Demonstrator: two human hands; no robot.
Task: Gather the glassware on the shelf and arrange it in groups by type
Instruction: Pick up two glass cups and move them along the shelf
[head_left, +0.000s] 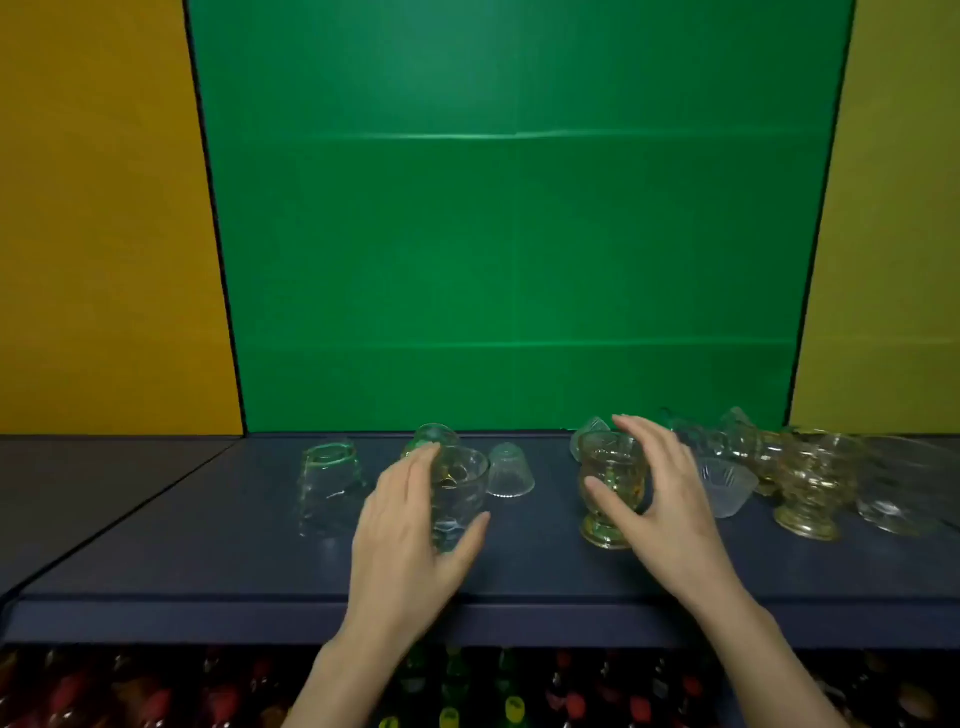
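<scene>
On the dark blue shelf (208, 561), four glass pieces sit to the left and a denser cluster to the right, too overlapped to count exactly. The left hand (410, 525) wraps a clear upright tumbler (460, 493), thumb on its near side, fingers round the back. At its 9 o'clock stands an inverted green-tinted glass (328, 483); at 11 o'clock another greenish glass (434, 436); at 2 o'clock a small ribbed clear cup (510, 470), upside down. The right hand (660, 493) grips an amber footed cup (610, 493), cut-patterned, upright. At its 3 o'clock lie a frosted bowl (724, 486) and a second amber footed cup (810, 493), with clear bowls beyond.
</scene>
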